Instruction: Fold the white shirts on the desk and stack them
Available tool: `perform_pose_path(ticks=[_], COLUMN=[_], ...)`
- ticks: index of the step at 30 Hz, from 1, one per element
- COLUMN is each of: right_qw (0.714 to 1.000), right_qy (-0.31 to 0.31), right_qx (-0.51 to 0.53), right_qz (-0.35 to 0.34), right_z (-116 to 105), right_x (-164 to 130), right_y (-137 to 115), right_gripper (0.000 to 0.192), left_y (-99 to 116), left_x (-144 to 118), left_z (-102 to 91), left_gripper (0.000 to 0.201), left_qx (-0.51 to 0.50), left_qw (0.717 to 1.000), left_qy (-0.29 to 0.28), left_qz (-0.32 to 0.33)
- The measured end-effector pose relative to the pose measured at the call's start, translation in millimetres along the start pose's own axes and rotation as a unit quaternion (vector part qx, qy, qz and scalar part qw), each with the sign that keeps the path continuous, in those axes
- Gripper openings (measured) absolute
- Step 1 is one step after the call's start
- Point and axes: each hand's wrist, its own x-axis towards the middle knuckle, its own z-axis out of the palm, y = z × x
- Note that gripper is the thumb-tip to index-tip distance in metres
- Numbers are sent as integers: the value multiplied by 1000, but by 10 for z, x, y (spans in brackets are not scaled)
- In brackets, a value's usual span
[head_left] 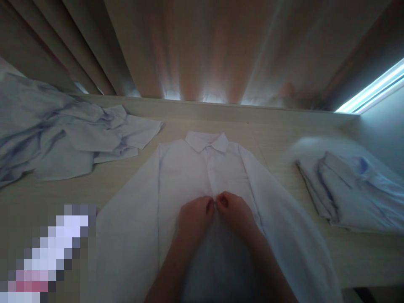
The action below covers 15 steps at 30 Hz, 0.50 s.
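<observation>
A white long-sleeved shirt [183, 168] lies front up on the surface, its collar [206, 141] at the far end and its sleeves spread to both sides. My left hand [197, 210] and my right hand [233, 208] meet at the middle of its front placket, below the chest. Both are closed in a pinch on the shirt's front edges, fingertips almost touching. Whether a button sits between the fingers cannot be made out. The lower part of the shirt lies in shadow between my forearms.
A loose heap of white garments [78, 134] lies at the left. Folded white shirts [362, 193] are stacked at the right. A pale wooden table [280, 147] bears them, with a raised ledge [221, 108] and brown curtains [202, 50] behind. A blurred-out patch covers the lower left.
</observation>
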Motion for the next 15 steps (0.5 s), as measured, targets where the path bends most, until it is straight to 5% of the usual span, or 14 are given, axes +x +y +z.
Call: perform_pose_path(ticks=[15], right_qw=[996], right_qy=[-6], right_qx=[62], right_qz=[-68], right_z=[59], right_x=[-5], right_y=[139], right_gripper=[14], left_y=[2], left_x=[-6], left_z=[-9], left_gripper=[24], left_qx=[-8], left_qw=[1000], left_qy=[-5], left_qz=[-3])
